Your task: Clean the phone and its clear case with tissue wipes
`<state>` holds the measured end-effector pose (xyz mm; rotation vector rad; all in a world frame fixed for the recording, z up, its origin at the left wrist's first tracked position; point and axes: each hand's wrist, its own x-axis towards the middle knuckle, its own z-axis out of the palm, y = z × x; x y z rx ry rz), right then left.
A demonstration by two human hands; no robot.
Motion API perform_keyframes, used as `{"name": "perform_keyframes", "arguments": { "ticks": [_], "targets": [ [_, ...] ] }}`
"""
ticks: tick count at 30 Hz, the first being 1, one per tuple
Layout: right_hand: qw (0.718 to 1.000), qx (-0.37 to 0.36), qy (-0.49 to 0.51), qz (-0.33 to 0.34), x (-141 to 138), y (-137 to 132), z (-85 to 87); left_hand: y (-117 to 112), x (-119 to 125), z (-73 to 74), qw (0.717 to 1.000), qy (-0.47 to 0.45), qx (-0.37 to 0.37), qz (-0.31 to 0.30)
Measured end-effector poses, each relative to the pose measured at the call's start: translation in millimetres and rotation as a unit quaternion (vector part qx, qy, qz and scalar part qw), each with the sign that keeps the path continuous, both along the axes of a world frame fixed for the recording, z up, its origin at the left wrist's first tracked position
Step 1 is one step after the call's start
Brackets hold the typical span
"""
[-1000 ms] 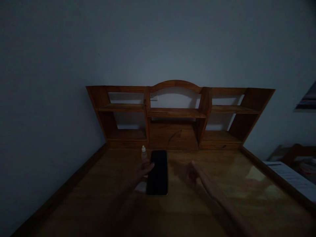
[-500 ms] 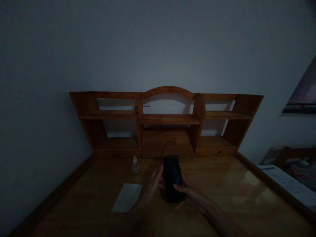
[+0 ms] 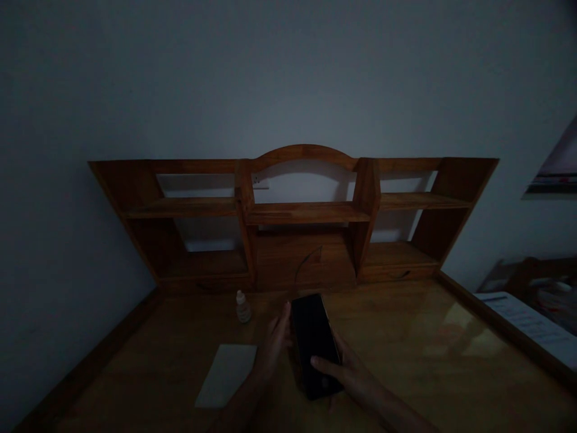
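Left hand (image 3: 274, 344) presses the phone (image 3: 312, 337) at its left edge; right hand (image 3: 350, 374) pinches its near end. Its long axis points toward the shelf (image 3: 306, 213).

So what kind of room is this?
Likely a dim home study or bedroom: a wooden desk with a shelved hutch against a bare wall, and a phone in the right hand.

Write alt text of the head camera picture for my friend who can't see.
In a dim room, a person's right hand holds a dark phone over a wooden desk, thumb on its screen, the left hand against its left edge. A small bottle and a pale sheet sit to the left, before a shelf unit.
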<state>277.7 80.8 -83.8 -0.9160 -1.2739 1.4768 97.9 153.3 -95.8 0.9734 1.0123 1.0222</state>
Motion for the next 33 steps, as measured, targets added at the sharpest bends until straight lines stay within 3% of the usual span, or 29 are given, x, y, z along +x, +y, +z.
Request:
{"name": "perform_keyframes", "arguments": {
  "ticks": [5,13,18,21,27,33],
  "targets": [
    [1.0,-0.014,-0.019,0.021,-2,-4,-2.9,-4,1,-0.5,0.999,-0.015,-0.022,0.027],
    [0.999,0.002,-0.033,0.03,-1,-5,3.4,-12,5,8.4,0.989,-0.125,-0.079,0.012],
    [0.998,-0.016,-0.037,0.04,3,-4,0.5,-11,1,12.3,0.984,-0.129,-0.126,0.013],
    [0.997,-0.044,-0.042,0.048,4,-4,2.6,-10,-3,16.5,0.981,-0.132,-0.143,-0.014],
    [0.998,-0.006,-0.044,0.051,8,-5,14.2,-9,-14,28.0,0.967,-0.168,-0.156,-0.108],
    [0.996,-0.018,-0.038,0.073,14,-2,5.6,-10,-22,31.9,0.953,-0.197,-0.166,-0.157]
  ]
}}
